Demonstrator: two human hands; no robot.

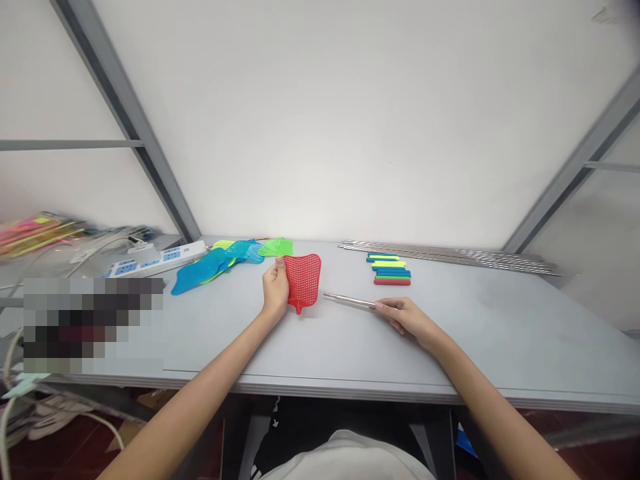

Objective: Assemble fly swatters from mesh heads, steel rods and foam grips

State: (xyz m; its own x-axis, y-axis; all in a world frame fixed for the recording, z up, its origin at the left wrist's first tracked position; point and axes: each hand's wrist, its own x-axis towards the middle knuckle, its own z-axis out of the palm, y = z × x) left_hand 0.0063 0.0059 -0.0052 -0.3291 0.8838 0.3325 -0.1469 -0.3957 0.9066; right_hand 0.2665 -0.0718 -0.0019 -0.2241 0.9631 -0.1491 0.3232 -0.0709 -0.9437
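My left hand [276,288] grips a red perforated fly swatter head [305,280] by its left edge, with the short socket pointing down toward me. In my right hand [404,315] is a thin metal rod [350,301], pinched near its right end. The rod's free tip points left and stops a little short of the red head. Behind my left hand lie blue swatter heads [200,270], overlapping yellow ones, and a green swatter head [278,247]. Several coloured handle tubes [393,282] are lined up beyond my right hand.
A bundle of long metal rods [450,256] lies along the wall at the back right. A white power strip [165,257] with a plug sits at the left, beside packaged colourful items [37,235]. Grey metal posts [145,153] frame the grey table [330,360]. A pixelated patch hides part of the left.
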